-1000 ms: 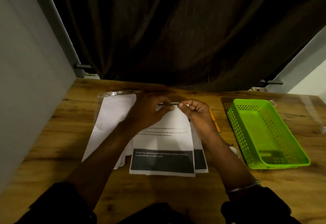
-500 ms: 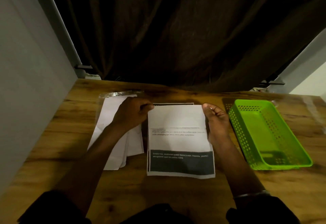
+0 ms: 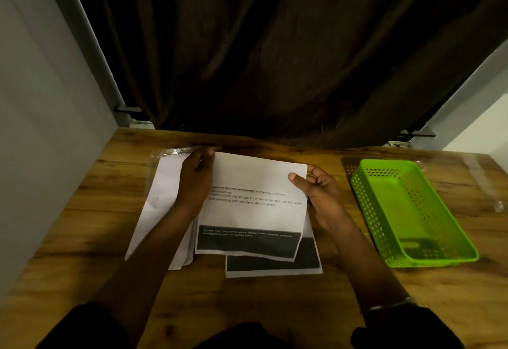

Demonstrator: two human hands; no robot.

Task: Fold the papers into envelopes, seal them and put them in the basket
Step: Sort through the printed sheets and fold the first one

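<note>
Item 1, printed sheet (image 3: 255,203): centre of wooden table (image 3: 82,225), raised off the surface, black band along its near edge, no crease plainly visible. Item 2, left hand (image 3: 196,181): at 9 o'clock of that sheet, curled round its left edge with the thumb tip at the far corner. Item 3, right hand (image 3: 319,192): at 3 o'clock of the sheet, pinching the right edge, thumb on top and fingers under. Item 4, second printed sheet (image 3: 275,266): flat on the table, showing at 5 o'clock from under the held one, unfolded. Item 5, stack of white papers (image 3: 162,197): at 9 o'clock, partly under the left forearm, its far end touching a clear plastic wrapper (image 3: 170,152). Item 6, green basket (image 3: 368,211): at 3 o'clock, well apart from the sheets, no envelope visible inside. Item 7, dark curtain (image 3: 275,60): at 12 o'clock, behind the table. Status, by judgement: first sheet only just taken up; no finished envelope in view; folding, sealing and placing in the basket all remain, for this sheet and for the rest
</note>
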